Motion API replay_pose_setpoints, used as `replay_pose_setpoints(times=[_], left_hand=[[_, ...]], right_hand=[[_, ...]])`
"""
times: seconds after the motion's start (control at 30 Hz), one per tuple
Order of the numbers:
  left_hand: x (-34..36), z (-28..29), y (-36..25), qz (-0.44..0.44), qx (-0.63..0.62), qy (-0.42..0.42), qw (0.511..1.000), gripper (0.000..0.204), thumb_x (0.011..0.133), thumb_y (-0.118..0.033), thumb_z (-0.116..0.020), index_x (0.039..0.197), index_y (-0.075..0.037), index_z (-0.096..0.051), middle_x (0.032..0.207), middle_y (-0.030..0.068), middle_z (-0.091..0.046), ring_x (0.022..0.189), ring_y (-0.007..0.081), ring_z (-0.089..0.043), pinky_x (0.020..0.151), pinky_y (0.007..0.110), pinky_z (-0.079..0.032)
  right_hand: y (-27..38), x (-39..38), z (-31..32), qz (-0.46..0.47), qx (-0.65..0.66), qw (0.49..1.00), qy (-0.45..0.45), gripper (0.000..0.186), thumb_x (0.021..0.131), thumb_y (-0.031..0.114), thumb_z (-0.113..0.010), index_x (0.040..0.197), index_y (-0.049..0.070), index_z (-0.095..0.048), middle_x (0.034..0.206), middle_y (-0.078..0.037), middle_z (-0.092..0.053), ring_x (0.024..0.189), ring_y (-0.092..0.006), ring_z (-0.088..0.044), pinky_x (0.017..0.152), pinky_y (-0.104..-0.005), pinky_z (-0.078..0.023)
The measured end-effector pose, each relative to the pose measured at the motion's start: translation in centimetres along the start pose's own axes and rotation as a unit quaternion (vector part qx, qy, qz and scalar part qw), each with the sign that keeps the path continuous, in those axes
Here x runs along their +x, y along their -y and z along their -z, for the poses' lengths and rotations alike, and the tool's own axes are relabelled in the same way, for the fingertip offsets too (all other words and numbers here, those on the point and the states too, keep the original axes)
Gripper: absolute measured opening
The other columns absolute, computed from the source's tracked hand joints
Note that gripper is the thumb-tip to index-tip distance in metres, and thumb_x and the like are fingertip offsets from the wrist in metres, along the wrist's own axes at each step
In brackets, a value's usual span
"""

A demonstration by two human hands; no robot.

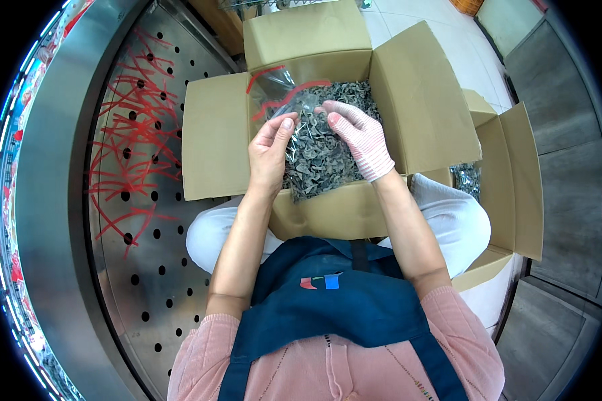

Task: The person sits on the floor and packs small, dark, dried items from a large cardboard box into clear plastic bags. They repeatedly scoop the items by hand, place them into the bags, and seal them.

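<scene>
Over a large cardboard box (pixel 427 100), a clear plastic bag (pixel 318 162) hangs tilted between my hands, filled with dark grey, curled, dried pieces like wood ear fungus. My left hand (pixel 271 150), bare, pinches the bag's upper left edge between thumb and fingers. On the upper right, my right hand (pixel 362 139), in a pink-and-white striped glove, has its thumb and fingers closed at the bag's top. Clear film with red strips (pixel 301 88) lies just beyond my fingertips; whether it belongs to this bag I cannot tell. More loose dark pieces (pixel 356 95) fill the box behind.
Many thin red strips (pixel 137 127) lie scattered on a perforated metal panel (pixel 164 274) at the left. A second open carton (pixel 523 180) with a filled clear bag (pixel 466 179) stands at the right. My knees flank the large box. Grey cabinets (pixel 568 194) line the right side.
</scene>
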State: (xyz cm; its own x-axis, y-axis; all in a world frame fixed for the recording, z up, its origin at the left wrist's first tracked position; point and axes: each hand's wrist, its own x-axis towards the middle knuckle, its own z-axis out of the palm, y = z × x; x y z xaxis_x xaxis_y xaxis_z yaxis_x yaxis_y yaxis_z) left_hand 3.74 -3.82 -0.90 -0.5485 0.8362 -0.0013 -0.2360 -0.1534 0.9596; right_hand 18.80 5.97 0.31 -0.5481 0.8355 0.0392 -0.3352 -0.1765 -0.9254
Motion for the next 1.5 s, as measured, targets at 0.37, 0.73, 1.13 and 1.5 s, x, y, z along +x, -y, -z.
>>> replay_pose_setpoints(times=[0.37,0.73,1.13,1.5], left_hand=[[0.8,-0.5,0.0,0.003,0.04,-0.005,0.999,0.034,0.103,-0.03,-0.055,0.114,0.0,-0.066,0.103,0.0061,-0.069,0.097,0.0109,-0.061,0.091,0.026,-0.047],[0.6,-1.3,-1.5,0.025,0.02,0.005,0.999,0.035,0.103,-0.031,-0.054,0.114,0.0,-0.065,0.101,0.0062,-0.068,0.094,0.0101,-0.061,0.089,0.026,-0.047],[1.4,-0.5,-1.2,0.034,0.073,-0.119,0.99,0.034,0.106,-0.031,-0.047,0.119,-0.002,-0.058,0.1,0.0159,-0.072,0.095,0.0176,-0.065,0.092,0.03,-0.047],[2.6,-6.6,-4.7,-0.442,0.596,0.023,0.67,0.01,0.083,-0.021,-0.075,0.092,-0.016,-0.073,0.09,-0.0021,-0.066,0.094,0.0184,-0.058,0.091,0.036,-0.033]], right_hand=[[-1.5,0.6,1.0,0.015,0.043,0.999,0.004,0.03,0.099,0.021,-0.061,0.115,-0.003,-0.067,0.108,-0.012,-0.073,0.103,-0.0152,-0.065,0.096,-0.0288,-0.049],[-0.3,0.2,0.2,0.062,0.023,0.997,-0.039,0.025,0.1,0.017,-0.058,0.114,-0.002,-0.067,0.105,-0.011,-0.073,0.098,-0.0138,-0.066,0.091,-0.0277,-0.051],[-1.4,-0.1,0.2,-0.011,0.075,0.994,-0.078,0.03,0.1,0.016,-0.057,0.12,-0.006,-0.063,0.11,-0.017,-0.071,0.107,-0.0216,-0.067,0.096,-0.0297,-0.049],[-2.5,0.0,0.0,0.048,0.012,0.993,-0.108,0.034,0.095,0.003,-0.06,0.129,-0.002,-0.06,0.12,-0.012,-0.067,0.105,-0.0144,-0.063,0.091,-0.027,-0.053]])
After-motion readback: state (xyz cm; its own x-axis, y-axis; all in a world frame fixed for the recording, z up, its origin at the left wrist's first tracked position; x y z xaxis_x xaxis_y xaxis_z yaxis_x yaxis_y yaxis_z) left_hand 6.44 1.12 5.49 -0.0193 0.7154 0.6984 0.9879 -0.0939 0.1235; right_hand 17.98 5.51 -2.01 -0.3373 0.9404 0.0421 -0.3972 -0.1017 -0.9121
